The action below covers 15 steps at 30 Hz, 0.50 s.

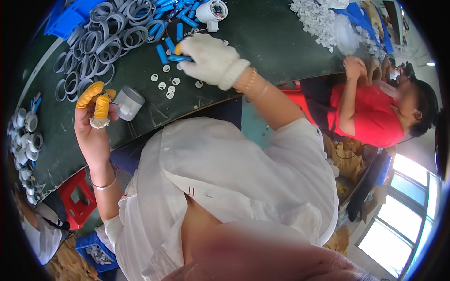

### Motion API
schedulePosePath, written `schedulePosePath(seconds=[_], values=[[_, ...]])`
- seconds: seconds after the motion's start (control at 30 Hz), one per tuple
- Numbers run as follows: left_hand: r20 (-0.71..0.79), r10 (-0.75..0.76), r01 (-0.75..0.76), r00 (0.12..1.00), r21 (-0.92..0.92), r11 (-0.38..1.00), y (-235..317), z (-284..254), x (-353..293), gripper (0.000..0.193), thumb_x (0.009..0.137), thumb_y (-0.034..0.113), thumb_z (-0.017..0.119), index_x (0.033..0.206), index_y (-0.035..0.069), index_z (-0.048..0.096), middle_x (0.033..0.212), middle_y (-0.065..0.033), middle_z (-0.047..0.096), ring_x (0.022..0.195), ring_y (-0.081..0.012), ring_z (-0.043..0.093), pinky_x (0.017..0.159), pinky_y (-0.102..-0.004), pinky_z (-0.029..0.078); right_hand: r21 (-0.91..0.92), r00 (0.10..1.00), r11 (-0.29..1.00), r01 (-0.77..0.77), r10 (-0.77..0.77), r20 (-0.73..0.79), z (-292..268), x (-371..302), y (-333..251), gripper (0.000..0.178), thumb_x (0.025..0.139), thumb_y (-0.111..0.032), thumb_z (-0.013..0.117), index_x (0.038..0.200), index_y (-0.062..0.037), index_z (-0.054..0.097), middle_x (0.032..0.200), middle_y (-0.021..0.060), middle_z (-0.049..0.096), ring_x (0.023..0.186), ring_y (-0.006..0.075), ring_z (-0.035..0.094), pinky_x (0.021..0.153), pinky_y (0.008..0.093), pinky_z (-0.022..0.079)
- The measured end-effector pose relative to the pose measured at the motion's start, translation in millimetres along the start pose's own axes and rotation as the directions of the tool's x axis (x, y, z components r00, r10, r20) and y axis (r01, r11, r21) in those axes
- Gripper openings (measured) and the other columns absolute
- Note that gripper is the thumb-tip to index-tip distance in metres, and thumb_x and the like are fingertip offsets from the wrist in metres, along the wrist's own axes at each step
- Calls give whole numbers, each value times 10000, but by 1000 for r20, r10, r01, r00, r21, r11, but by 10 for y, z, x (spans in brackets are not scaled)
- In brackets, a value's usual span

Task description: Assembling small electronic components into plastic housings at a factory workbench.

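Note:
My left hand [97, 105], with yellow finger covers on some fingers, is closed on a short grey-and-white cylindrical housing [130, 103], tilted above the table's near edge. My right hand [208, 61], in a white knit glove with a yellow-covered fingertip, reaches over the table. A blue cylindrical battery [180, 58] lies between its finger and thumb, which close around it. Other blue batteries [161, 54] lie beside that hand. Several small white discs [162, 85] with dark marks are scattered on the table below it.
Grey rings [110, 50] are heaped at the left on the dark green table [262, 44], near a blue bin [75, 18]. A white round device [212, 13] stands at the back. White small parts [314, 21] are piled at right, by a person in red [368, 112]. Assembled housings [30, 145] line the far left.

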<state>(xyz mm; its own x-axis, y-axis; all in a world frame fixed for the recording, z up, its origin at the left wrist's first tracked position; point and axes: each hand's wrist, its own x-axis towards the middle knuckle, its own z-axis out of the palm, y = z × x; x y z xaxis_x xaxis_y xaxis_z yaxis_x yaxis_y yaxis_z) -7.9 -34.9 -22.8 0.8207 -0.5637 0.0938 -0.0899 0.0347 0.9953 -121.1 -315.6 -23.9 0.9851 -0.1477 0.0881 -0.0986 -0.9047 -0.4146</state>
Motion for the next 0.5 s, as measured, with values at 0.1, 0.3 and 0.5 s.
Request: schedulePosePath(seconds=[0.1, 0.3, 0.5], values=[[-44, -65, 60, 997, -108, 992, -31, -17, 1, 291, 943, 20, 542, 1233, 11, 559, 942, -67, 646, 751, -115, 600, 703, -247, 500, 289, 991, 948, -130, 136, 0, -149, -168, 89, 322, 807, -237, 687, 1053, -38, 630, 913, 83, 607, 821, 220, 602, 763, 333, 506], [29, -37, 40, 999, -84, 996, -21, 53, 60, 289, 950, 34, 542, 1237, 6, 551, 939, -66, 638, 785, -123, 604, 720, -269, 510, 830, 964, 533, -163, 264, 20, -353, -299, 82, 356, 832, -167, 715, 1126, 2, 605, 921, 37, 616, 823, 105, 592, 744, 243, 494], [13, -56, 57, 998, -44, 997, 37, 142, 113, 287, 941, 33, 554, 1226, 4, 561, 905, -69, 647, 745, -108, 596, 706, -252, 501, 161, 920, 980, -119, 170, -353, -298, -284, 454, 372, 815, -283, 715, 1020, 4, 597, 896, 137, 604, 778, 265, 610, 724, 357, 501]])
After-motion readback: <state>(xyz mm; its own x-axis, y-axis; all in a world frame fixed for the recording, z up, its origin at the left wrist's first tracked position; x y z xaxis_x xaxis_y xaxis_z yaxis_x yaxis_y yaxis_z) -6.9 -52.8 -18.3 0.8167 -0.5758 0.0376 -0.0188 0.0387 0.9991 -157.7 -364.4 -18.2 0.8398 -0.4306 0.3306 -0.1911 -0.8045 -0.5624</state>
